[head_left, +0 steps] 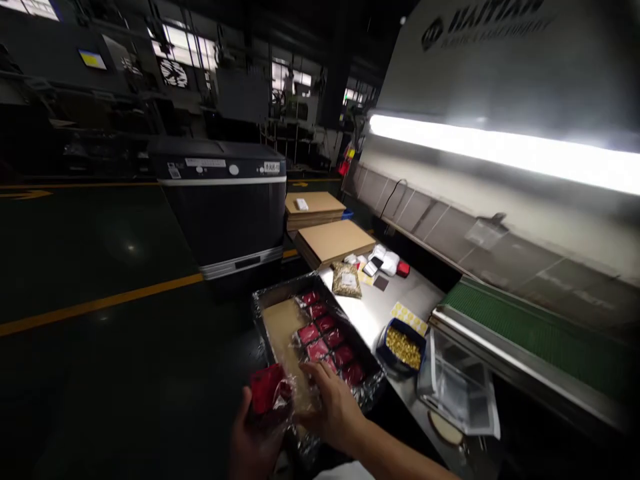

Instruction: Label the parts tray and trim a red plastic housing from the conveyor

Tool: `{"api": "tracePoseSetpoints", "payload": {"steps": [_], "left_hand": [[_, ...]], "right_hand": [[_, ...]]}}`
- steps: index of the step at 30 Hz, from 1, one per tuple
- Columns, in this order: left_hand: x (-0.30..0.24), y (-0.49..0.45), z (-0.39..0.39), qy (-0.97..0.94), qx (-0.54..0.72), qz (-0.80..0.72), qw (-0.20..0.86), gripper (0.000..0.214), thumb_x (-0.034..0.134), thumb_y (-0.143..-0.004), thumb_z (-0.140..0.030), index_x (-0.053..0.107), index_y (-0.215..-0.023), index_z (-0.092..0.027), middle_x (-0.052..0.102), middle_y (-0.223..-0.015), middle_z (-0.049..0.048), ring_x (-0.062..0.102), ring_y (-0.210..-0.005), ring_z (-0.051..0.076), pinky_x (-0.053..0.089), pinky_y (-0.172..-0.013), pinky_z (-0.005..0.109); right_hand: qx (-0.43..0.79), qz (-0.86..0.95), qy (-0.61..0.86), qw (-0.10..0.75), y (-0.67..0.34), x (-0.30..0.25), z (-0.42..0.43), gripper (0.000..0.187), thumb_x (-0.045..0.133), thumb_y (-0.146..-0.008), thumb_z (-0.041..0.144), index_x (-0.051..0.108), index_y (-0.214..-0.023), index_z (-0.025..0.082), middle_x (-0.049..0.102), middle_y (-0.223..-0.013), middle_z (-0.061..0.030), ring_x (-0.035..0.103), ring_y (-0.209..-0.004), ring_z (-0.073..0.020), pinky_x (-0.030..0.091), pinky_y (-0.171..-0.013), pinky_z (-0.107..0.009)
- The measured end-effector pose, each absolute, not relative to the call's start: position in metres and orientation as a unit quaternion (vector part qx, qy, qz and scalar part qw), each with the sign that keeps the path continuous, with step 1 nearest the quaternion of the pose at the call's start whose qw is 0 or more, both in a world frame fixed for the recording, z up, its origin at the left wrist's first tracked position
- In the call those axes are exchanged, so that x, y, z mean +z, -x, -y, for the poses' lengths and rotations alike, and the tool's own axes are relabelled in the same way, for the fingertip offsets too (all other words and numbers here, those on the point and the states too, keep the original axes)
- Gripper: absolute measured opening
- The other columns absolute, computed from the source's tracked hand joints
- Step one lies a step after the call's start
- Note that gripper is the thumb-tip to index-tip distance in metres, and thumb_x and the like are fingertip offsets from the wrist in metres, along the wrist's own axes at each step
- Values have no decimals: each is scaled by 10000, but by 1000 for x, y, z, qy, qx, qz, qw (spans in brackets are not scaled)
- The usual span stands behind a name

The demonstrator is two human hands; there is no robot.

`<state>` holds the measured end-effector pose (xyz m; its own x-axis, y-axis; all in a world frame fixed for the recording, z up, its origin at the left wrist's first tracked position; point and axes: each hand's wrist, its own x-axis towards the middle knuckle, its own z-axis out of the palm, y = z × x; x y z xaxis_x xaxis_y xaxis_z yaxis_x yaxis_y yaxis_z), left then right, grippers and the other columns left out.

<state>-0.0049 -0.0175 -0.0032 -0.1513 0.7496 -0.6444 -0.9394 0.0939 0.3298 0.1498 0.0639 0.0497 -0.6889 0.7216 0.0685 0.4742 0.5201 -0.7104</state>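
My left hand (253, 440), low in the head view, is closed around a red packet (266, 389) in clear crinkled film, its thumb along the packet's left side. The packet is held up by the near left end of a dark box (290, 289). My right hand (337, 407) reaches over that box, fingers curved; I cannot tell whether they pinch anything.

Inside the box, which is lined with clear plastic, more red packets (317, 349) sit in rows along the right, with tan board (280, 325) showing along the left.

To the box's right I see a shiny metal table (367, 321). On it are a clear bag of small tan pieces (347, 280), a blue bin (393, 362) filled with gold-coloured pieces (404, 348), and, just right of the bin, a translucent tray (463, 393).

Farther out are a green conveyor belt (530, 340) at right, stacked cardboard (336, 240) ahead, and a large dark machine (230, 217) on the left.
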Motion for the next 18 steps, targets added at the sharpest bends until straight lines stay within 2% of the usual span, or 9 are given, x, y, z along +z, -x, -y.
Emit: {"api": "tracePoseSetpoints", "payload": {"steps": [1, 2, 5, 6, 10, 14, 18], "left_hand": [[-5, 7, 29, 146, 656, -364, 645, 541, 568, -820, -600, 674, -1142, -178, 709, -1056, 148, 652, -1035, 367, 570, -803, 524], [-5, 7, 35, 161, 649, -353, 655, 497, 572, -817, -571, 701, -1088, -174, 720, -1024, 142, 662, -1016, 367, 572, -807, 519], [-6, 6, 35, 185, 627, -359, 667, 382, 539, -838, -467, 733, -958, -161, 738, -951, 127, 695, -931, 325, 576, -819, 480], [-5, 6, 34, 189, 617, -373, 667, 366, 530, -841, -446, 735, -945, -161, 740, -936, 125, 699, -916, 318, 575, -821, 476], [0, 17, 36, 199, 612, -424, 638, 324, 550, -848, -435, 718, -983, -192, 741, -950, 100, 700, -904, 298, 578, -809, 464], [2, 32, 41, 203, 611, -499, 579, 245, 611, -838, -414, 682, -1013, -258, 736, -880, 33, 703, -771, 244, 584, -745, 418], [-12, 54, 56, 151, 602, -599, 506, 409, 601, -811, -506, 558, -1203, -402, 713, -866, -25, 687, -888, 281, 545, -855, 497]], "right_hand": [[345, 856, 346, 170, -145, 43, -59, 797, 808, -643, 371, 476, -1361, 277, 557, -1307, -113, 607, -1057, -270, 523, -886, -388], [346, 864, 330, 156, -142, 39, -53, 761, 802, -647, 341, 499, -1344, 302, 539, -1339, -97, 596, -1097, -272, 510, -915, -382], [351, 876, 303, 136, -134, 33, -42, 312, 626, -816, 249, 663, -1123, 293, 649, -1191, -46, 640, -1029, -227, 511, -891, -336], [351, 874, 306, 140, -133, 31, -40, 250, 571, -848, 226, 685, -1064, 278, 679, -1134, -38, 655, -1000, -216, 513, -873, -321], [373, 851, 331, 163, -131, 21, -30, 284, 505, -876, 196, 676, -1092, 263, 720, -1064, -30, 682, -933, -195, 514, -812, -273], [402, 822, 353, 195, -140, 15, -9, 274, 484, -878, 168, 685, -1052, 232, 733, -972, -28, 683, -907, -168, 502, -798, -236], [431, 789, 384, 210, -177, 4, 17, 234, 539, -811, 124, 706, -943, 221, 736, -934, -1, 683, -883, -133, 484, -783, -189]]}}
